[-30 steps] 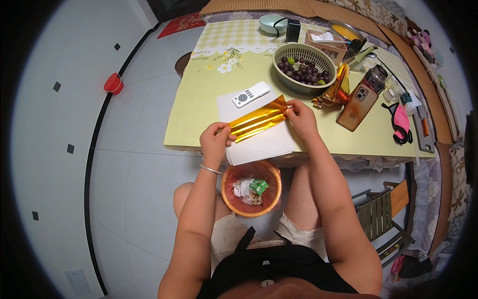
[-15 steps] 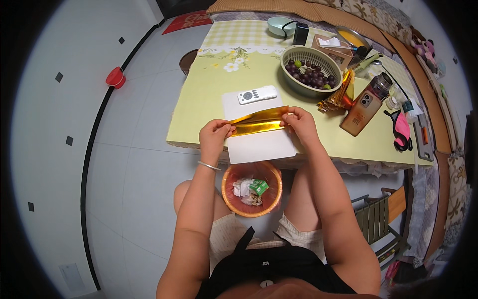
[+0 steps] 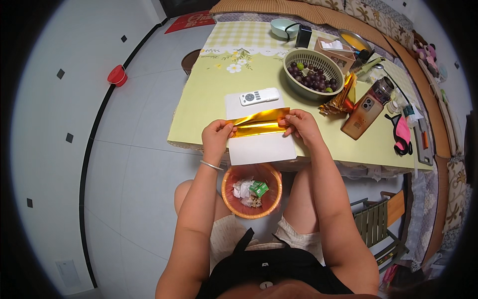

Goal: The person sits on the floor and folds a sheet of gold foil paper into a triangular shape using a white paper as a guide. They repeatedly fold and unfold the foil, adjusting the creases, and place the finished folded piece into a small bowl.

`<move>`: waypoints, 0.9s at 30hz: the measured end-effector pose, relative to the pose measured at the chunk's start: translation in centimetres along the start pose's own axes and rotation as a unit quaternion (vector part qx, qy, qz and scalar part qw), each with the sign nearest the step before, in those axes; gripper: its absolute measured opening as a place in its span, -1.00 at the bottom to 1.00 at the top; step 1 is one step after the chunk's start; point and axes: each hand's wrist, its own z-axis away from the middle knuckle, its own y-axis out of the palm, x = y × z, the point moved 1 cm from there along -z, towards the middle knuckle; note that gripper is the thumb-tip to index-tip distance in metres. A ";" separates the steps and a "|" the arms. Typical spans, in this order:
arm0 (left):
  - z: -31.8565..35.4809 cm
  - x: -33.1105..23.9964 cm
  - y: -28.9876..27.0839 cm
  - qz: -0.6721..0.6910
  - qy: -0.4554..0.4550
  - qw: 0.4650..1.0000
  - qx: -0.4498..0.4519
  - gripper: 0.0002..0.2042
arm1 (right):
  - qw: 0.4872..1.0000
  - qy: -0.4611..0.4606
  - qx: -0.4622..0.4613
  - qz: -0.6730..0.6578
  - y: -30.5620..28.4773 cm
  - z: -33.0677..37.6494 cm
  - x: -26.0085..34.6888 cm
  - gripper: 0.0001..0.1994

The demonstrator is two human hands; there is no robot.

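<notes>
A sheet of shiny gold foil paper (image 3: 259, 128), creased lengthwise, is stretched between my hands above a white sheet of paper (image 3: 262, 149) at the table's near edge. My left hand (image 3: 217, 133) pinches its left end between thumb and fingers. At the other end, my right hand (image 3: 300, 124) grips the foil the same way. A white remote control (image 3: 259, 96) lies just beyond the foil on the white paper. Right of my right hand are a bronze-coloured phone (image 3: 362, 117) and a bunch of folded gold foil pieces (image 3: 340, 99).
A colander (image 3: 311, 94) of dark grapes stands beyond the foil pieces. Farther back are a tissue box (image 3: 343, 61), a pale green bowl (image 3: 282, 27) and a black box (image 3: 303, 36). A pink and black eye mask (image 3: 401, 132) lies right. Below the edge stands a waste bin (image 3: 234, 207).
The foil's upper flap has been tipped and its fold has shifted slightly between my fingers. Both hands keep hold of the ends, nearly in place. The view has moved a little.
</notes>
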 end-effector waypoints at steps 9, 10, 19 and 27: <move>0.2 -0.1 -0.3 -0.065 0.011 0.998 -0.016 -0.88 | 0.999 -0.012 -0.046 0.015 0.2 -0.1 -0.5 -0.87; 0.2 0.0 -0.4 -0.075 0.012 0.997 -0.019 -0.87 | 0.998 -0.011 -0.055 0.019 0.3 0.0 -0.5 -0.87; 0.5 -0.3 0.0 -0.103 0.039 0.993 -0.041 -0.84 | 0.997 0.003 -0.070 0.035 0.2 -0.2 -0.4 -0.91; 0.6 -0.1 -0.4 -0.296 0.155 0.940 -0.067 -0.82 | 0.989 -0.033 -0.069 0.123 -0.6 0.0 -1.2 -0.89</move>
